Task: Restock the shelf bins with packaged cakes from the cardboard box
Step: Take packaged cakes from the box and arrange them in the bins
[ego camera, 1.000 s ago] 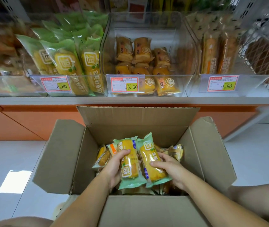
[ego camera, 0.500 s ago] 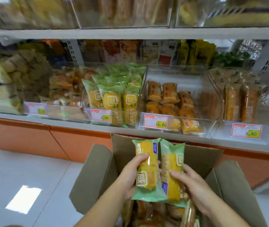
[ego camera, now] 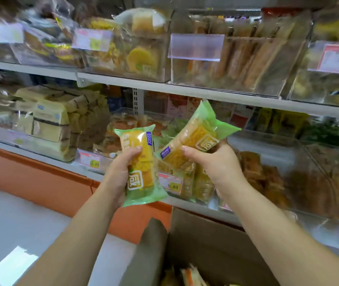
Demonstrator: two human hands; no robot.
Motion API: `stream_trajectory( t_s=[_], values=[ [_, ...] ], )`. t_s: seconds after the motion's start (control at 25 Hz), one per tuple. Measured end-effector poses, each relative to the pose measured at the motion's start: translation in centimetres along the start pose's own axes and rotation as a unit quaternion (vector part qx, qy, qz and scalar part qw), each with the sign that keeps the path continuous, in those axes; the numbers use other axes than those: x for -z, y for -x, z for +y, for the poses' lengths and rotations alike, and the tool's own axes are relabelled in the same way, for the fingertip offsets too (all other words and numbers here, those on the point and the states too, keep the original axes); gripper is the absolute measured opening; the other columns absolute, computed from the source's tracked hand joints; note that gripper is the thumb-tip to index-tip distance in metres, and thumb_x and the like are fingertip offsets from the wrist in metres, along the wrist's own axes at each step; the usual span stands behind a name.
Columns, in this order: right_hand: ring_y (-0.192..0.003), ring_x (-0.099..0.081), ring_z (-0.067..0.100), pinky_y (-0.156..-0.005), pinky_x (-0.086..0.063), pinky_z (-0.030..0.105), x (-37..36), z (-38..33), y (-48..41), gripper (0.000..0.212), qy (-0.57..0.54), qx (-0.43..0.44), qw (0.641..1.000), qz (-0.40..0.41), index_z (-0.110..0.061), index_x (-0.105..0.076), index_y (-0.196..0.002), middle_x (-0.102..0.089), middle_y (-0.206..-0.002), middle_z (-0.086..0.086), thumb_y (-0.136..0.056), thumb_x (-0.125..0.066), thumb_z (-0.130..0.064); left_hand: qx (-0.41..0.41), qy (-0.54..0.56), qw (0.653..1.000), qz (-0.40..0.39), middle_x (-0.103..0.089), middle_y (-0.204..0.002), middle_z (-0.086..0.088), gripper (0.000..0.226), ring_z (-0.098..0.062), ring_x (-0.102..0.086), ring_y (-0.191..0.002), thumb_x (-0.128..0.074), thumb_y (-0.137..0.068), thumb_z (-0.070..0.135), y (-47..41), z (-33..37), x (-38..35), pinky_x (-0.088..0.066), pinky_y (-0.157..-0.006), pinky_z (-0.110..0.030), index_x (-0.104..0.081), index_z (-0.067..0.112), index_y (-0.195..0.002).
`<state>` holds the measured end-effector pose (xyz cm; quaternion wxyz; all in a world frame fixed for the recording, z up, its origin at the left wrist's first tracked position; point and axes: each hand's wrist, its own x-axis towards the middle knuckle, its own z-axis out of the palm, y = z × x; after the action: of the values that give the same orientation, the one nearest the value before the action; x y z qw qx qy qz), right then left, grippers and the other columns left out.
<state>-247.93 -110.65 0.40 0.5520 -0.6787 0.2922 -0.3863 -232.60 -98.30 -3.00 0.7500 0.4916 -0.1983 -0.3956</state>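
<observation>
My left hand (ego camera: 121,174) grips a green-wrapped yellow cake pack (ego camera: 141,159), held upright in front of the lower shelf. My right hand (ego camera: 216,164) grips a second green cake pack (ego camera: 199,135), tilted up to the right. Both packs hover just before the clear shelf bin (ego camera: 187,182) that holds the same green packs, behind a 6.80 price tag (ego camera: 170,182). The open cardboard box (ego camera: 205,244) lies below my arms, with more packs at its bottom edge (ego camera: 191,275).
A clear bin of orange-brown cakes (ego camera: 267,178) stands to the right of the green packs, and pale wrapped loaves (ego camera: 51,120) fill the left. An upper shelf (ego camera: 185,87) carries more clear bins. Grey floor (ego camera: 20,223) lies to the left of the box.
Both hands have lifted the two green packs out of the box and up to the shelf bin. The packs have moved apart, and the right one has tilted.
</observation>
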Motion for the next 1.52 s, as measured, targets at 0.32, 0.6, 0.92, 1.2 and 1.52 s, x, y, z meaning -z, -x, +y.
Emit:
stream_trajectory(
  t_s=[0.32, 0.6, 0.92, 1.2, 1.52],
  values=[
    [-0.105, -0.051, 0.017, -0.094, -0.043, 0.031, -5.4, 3.3, -3.6, 0.044, 0.317, 0.054, 0.947, 0.006, -0.03, -0.052, -0.1, -0.051, -0.098, -0.008, -0.072, -0.078, -0.051, 0.044, 0.035, 0.998, -0.011, -0.071, -0.097, -0.015, 0.052, -0.027, -0.068, -0.075, -0.07, -0.074, 0.034, -4.6, 0.5, 4.6, -0.057, -0.071, -0.039, -0.066, 0.006, -0.117],
    [-0.102, -0.053, 0.004, -0.074, -0.044, 0.018, -3.1, -2.0, -4.9, 0.101, 0.329, 0.066, 0.941, -0.054, -0.045, -0.023, -0.143, -0.046, -0.124, -0.013, -0.063, -0.083, -0.052, 0.057, 0.057, 0.993, -0.089, -0.062, -0.13, -0.022, 0.066, -0.037, -0.058, -0.116, -0.074, -0.065, 0.039, -7.0, 0.1, 5.1, -0.048, -0.097, -0.05, -0.067, 0.006, -0.123],
    [-0.125, -0.049, 0.018, -0.101, -0.045, 0.04, -3.8, -1.6, -7.3, 0.09, 0.556, 0.174, 0.804, -0.124, -0.058, -0.017, -0.143, -0.052, -0.138, -0.007, -0.072, -0.072, -0.059, 0.053, 0.109, 0.987, -0.101, -0.066, -0.125, -0.019, 0.05, -0.036, -0.056, -0.126, -0.059, -0.082, 0.032, -8.0, 0.3, 5.9, -0.039, -0.108, -0.055, -0.063, 0.005, -0.123],
    [-0.115, -0.045, 0.017, -0.094, -0.037, 0.03, -5.2, 0.8, -7.4, 0.078, 0.572, 0.211, 0.777, -0.154, -0.051, -0.027, -0.144, -0.053, -0.117, -0.007, -0.079, -0.071, -0.05, 0.062, 0.106, 0.986, -0.109, -0.067, -0.124, -0.017, 0.049, -0.036, -0.054, -0.128, -0.054, -0.083, 0.033, -8.0, 0.5, 5.8, -0.035, -0.111, -0.056, -0.062, 0.006, -0.124],
    [-0.136, -0.032, 0.028, -0.11, -0.031, 0.041, -6.2, 1.8, -8.0, 0.085, 0.585, 0.175, 0.772, -0.178, -0.053, -0.017, -0.147, -0.047, -0.137, 0.001, -0.08, -0.069, -0.052, 0.066, 0.099, 0.988, -0.101, -0.062, -0.129, -0.024, 0.047, -0.043, -0.049, -0.13, -0.063, -0.079, 0.033, -8.1, 0.1, 6.0, -0.038, -0.108, -0.06, -0.068, 0.005, -0.117]
  ],
)
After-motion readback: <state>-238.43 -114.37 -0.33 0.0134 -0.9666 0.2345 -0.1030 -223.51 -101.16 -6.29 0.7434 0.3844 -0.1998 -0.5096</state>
